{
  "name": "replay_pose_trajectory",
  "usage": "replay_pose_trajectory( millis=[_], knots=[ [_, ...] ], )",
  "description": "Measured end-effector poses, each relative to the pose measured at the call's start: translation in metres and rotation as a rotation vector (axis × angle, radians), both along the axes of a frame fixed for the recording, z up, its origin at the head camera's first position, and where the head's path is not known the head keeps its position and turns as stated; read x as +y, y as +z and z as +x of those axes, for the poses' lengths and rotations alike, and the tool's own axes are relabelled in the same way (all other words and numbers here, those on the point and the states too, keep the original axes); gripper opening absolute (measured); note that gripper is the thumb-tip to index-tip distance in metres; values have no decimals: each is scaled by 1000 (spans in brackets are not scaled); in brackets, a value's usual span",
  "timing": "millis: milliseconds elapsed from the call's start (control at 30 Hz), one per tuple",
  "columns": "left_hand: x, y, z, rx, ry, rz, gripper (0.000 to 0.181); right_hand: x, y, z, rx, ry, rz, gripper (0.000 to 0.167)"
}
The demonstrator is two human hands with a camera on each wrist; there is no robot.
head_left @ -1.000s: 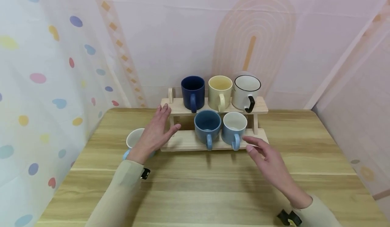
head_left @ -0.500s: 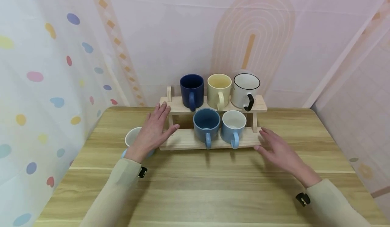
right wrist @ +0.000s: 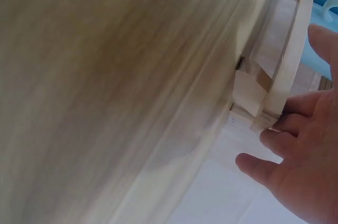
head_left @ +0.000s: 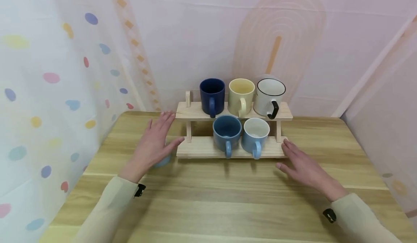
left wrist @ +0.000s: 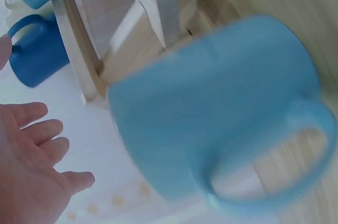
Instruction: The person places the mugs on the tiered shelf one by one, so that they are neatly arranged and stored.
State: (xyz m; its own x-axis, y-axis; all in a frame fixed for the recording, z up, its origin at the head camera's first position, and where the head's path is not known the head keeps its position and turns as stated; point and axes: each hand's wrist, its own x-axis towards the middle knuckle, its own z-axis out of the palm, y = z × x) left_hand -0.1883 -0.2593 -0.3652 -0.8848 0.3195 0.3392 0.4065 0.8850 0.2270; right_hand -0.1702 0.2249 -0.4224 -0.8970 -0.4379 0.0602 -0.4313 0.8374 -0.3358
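A two-tier wooden rack [head_left: 195, 149] bears a navy mug [head_left: 207, 100], a pale yellow mug [head_left: 235, 100] and a white mug with a black rim [head_left: 263, 102] on top. Its lower shelf carries a dark blue-grey mug [head_left: 220, 141] and a light blue mug [head_left: 249, 142]. My left hand [head_left: 150, 147], fingers straight and spread, is beside the rack's left end; it largely hides another light blue mug [left wrist: 211, 102] on the table in the head view. At the lower shelf's right end, my right hand [head_left: 304, 167] has its extended fingertips against the wood; it grips nothing.
The rack stands near the back edge of a wood-grain table [head_left: 228, 203]. Patterned cloth [head_left: 195, 36] hangs behind it and along both sides. Every mug handle on the rack points toward the front.
My right hand has moved right, from beside the light blue mug's handle to the lower shelf's right end. The left hand has shifted slightly left, covering more of the mug on the table.
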Motion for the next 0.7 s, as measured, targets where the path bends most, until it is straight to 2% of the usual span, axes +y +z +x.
replay_pose_trajectory(
  millis=[233,433,700],
  knots=[
    [-28,-5,21,8,-7,84,79,1,1,-1,4,15,3,82],
    [-54,-16,32,20,4,120,79,2,0,0,13,15,-3,80],
    [-84,-26,49,-37,51,172,77,4,0,1,-21,1,-20,84]
  ],
)
